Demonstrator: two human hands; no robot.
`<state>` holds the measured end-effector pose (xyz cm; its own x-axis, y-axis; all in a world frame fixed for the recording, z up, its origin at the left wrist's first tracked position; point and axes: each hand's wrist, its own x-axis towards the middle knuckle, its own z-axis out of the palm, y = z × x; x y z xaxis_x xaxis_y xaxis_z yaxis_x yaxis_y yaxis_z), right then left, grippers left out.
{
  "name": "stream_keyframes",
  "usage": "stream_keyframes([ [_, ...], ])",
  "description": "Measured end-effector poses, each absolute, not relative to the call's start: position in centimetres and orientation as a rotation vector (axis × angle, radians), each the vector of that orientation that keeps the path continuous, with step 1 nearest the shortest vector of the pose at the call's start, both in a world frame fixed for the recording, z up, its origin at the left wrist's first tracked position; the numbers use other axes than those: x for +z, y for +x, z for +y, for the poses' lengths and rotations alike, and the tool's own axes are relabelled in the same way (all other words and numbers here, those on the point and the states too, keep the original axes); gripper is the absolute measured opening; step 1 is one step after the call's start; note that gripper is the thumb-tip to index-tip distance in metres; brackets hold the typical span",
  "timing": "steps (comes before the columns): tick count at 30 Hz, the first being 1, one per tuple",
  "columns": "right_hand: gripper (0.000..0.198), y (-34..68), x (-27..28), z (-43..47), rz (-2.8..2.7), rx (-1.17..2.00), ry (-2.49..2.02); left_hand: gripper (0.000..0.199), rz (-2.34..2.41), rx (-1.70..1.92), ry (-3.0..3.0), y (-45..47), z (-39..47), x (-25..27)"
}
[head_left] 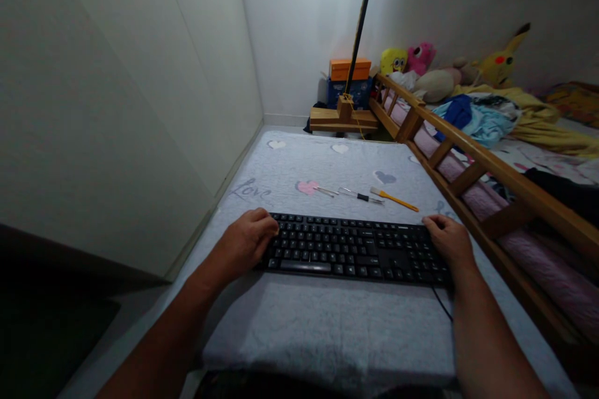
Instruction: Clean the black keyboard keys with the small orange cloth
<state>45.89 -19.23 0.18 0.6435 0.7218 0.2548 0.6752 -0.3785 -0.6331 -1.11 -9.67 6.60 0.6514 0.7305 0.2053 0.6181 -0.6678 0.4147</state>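
Note:
A black computer keyboard (346,249) lies across the cloth-covered surface, its space bar on the side toward me. My left hand (250,237) is closed around its left end, thumb and fingers at the edge. At the opposite end, my right hand (447,240) grips the right edge near the number pad. A thin black cable (440,302) comes out from under the near right part. Beyond the keyboard lie several cotton swabs (326,191), a thin wire tool with a black grip (362,197), and a small brush with a yellow handle (397,201).
A pale cloth (327,330) with hearts covers the surface. White cabinet doors (140,75) rise on the left. A wooden bed rail (468,134) runs along the right, with plush toys and bedding behind. A lamp stand (358,31) and an orange box (349,68) stand at the back.

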Motion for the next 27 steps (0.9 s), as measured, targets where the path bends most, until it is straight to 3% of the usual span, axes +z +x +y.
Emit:
stream_keyframes([
  [9, 0.04, 45.9, 0.4, -19.2, -1.094, 0.111, -2.149, 0.022, 0.866, 0.354, 2.625, 6.0, -12.0, 5.6],
  [27, 0.038, 45.9, 0.3, -19.2, -1.106, 0.09, -2.137, 0.023, 1.112, 0.302, 2.637, 0.1, -10.7, 5.6],
])
